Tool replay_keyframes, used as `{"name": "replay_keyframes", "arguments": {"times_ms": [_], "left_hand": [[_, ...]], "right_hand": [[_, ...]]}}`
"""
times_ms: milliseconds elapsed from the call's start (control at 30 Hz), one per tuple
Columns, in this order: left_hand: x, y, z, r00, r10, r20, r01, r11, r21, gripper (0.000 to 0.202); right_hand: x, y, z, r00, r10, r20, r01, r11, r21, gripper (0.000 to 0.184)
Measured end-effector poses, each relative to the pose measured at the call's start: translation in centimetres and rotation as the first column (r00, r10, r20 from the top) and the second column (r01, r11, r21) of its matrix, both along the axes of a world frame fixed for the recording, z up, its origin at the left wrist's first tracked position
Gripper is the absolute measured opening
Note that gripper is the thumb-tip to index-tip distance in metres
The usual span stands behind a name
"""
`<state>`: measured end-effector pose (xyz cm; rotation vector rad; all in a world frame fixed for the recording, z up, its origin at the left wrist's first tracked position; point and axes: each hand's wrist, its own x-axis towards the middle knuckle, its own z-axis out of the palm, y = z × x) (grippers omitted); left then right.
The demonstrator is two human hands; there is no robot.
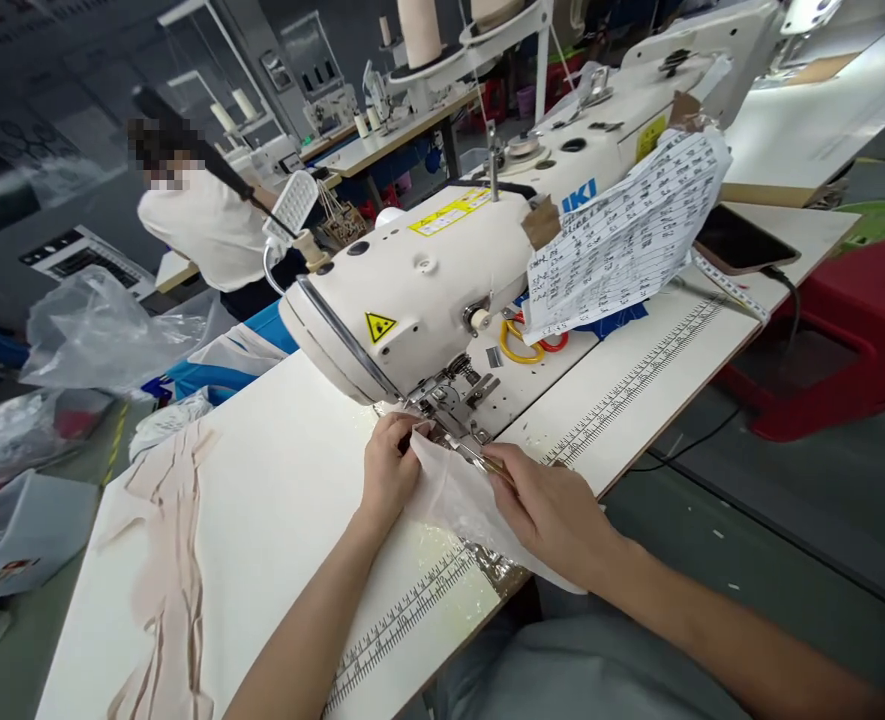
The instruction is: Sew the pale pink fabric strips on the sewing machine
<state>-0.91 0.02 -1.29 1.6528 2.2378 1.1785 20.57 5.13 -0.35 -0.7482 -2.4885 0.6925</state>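
Note:
A pale, thin fabric piece [457, 495] lies at the needle area of a white sewing machine [419, 270] and hangs over the table's front edge. My left hand [391, 470] is closed on the fabric's left edge, close to the presser foot [442, 415]; its fingertips are partly hidden. On the other side, my right hand [558, 515] grips a slim metal tool [496, 468] with a brass-coloured part, perhaps tweezers. The tool's tip points at the presser foot, above the fabric.
Beige fabric strips [172, 580] lie on the table's left. Handwritten paper [622, 230] is taped to the machine. Behind it are yellow-and-red handled scissors [521, 345]; a phone [746, 240] lies farther right. A red stool [847, 340] stands beside the table. Another person [202, 220] works beyond.

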Motion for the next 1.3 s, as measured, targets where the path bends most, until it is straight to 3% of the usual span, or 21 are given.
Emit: {"name": "replay_keyframes", "arguments": {"times_ms": [200, 967, 1300], "left_hand": [[0.1, 0.1, 0.3, 0.993, 0.014, 0.121, -0.014, 1.0, -0.001, 0.014], [-0.5, 0.3, 0.3, 0.998, -0.012, 0.058, 0.014, 0.999, -0.039, 0.016], [-0.6, 0.4, 0.3, 0.996, 0.003, 0.085, 0.001, 0.999, -0.048, 0.013]], "right_hand": [[-1.9, 1.0, -0.5, 0.997, 0.015, 0.079, -0.025, 0.992, 0.126, 0.027], [-2.2, 1.1, -0.7, 0.997, 0.031, 0.066, -0.044, 0.979, 0.198, 0.028], [-2.1, 1.0, -0.5, 0.999, 0.028, 0.031, -0.031, 0.991, 0.128, 0.026]]}}
